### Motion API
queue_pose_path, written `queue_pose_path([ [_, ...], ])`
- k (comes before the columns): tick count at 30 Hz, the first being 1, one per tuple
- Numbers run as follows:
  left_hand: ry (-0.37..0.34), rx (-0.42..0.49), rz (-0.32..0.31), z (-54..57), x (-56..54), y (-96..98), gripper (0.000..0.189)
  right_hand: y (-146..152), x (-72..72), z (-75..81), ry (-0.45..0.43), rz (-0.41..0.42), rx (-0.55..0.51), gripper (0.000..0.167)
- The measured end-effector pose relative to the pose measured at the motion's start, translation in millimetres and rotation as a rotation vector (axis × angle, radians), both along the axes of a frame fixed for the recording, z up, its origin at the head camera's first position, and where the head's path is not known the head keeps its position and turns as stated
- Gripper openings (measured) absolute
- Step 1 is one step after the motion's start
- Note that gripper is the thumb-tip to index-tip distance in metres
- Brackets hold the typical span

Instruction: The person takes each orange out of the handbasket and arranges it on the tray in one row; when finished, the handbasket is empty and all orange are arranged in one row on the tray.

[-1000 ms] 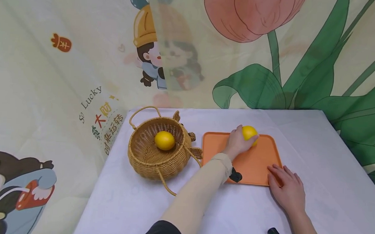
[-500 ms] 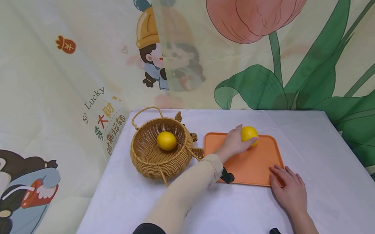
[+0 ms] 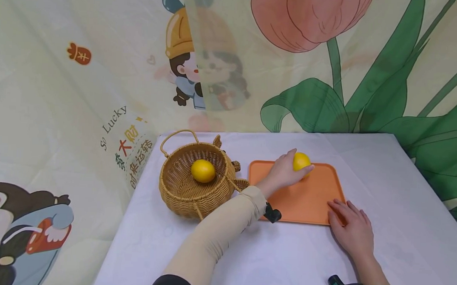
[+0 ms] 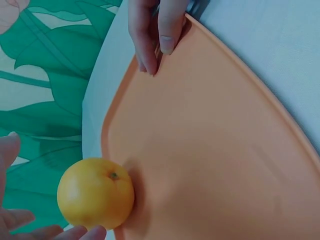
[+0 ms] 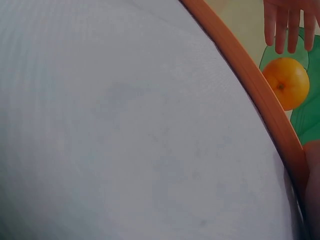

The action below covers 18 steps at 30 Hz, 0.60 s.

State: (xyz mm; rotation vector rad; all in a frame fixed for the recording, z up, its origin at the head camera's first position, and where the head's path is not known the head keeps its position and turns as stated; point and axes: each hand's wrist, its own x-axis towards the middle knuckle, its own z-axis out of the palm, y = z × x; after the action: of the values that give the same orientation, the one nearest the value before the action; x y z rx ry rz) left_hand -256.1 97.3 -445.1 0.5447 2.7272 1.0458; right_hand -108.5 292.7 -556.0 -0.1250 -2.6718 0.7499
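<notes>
We see the left forearm [image 3: 213, 231] swung slightly nearer the wicker basket [image 3: 187, 206], while the yellow fruit [image 3: 301, 161] stays at the orange tray [image 3: 300, 201]'s far rim, so only the second fruit [image 3: 203, 171] lies inside the basket. The left hand [image 3: 286, 170] spreads straight fingers beside the tray's fruit, contact unclear; the right hand [image 3: 352, 228] rests relaxed on the near edge.

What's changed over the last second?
The left forearm swung left, toward the basket, and the left hand shifted slightly with it. That hand is at the yellow fruit by the tray; any grip taken or let go, I can't tell. Unchanged: the right hand at the tray's edge, the basket, the fruit inside it.
</notes>
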Motion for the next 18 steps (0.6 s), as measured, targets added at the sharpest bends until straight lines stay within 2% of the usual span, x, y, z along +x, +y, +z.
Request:
queue_pose_path([
  [6,0.003,-0.012,-0.003,1.4,1.8,-3.7,0.08,-2,-0.6,-1.6,-0.014,0.004,-0.004,0.037],
  [11,0.017,0.026,-0.034,8.2,9.1,-8.6,0.079,-1,-0.7,-4.1,-0.026,0.003,0.003,0.038],
  [14,0.031,0.076,-0.058,21.6,17.6,-14.4,0.077,1,-0.7,-4.3,-0.023,0.009,0.003,0.038],
  [18,0.03,0.169,-0.078,49.0,33.6,-33.5,0.071,3,-1.7,-2.9,-0.028,0.017,-0.002,0.039],
])
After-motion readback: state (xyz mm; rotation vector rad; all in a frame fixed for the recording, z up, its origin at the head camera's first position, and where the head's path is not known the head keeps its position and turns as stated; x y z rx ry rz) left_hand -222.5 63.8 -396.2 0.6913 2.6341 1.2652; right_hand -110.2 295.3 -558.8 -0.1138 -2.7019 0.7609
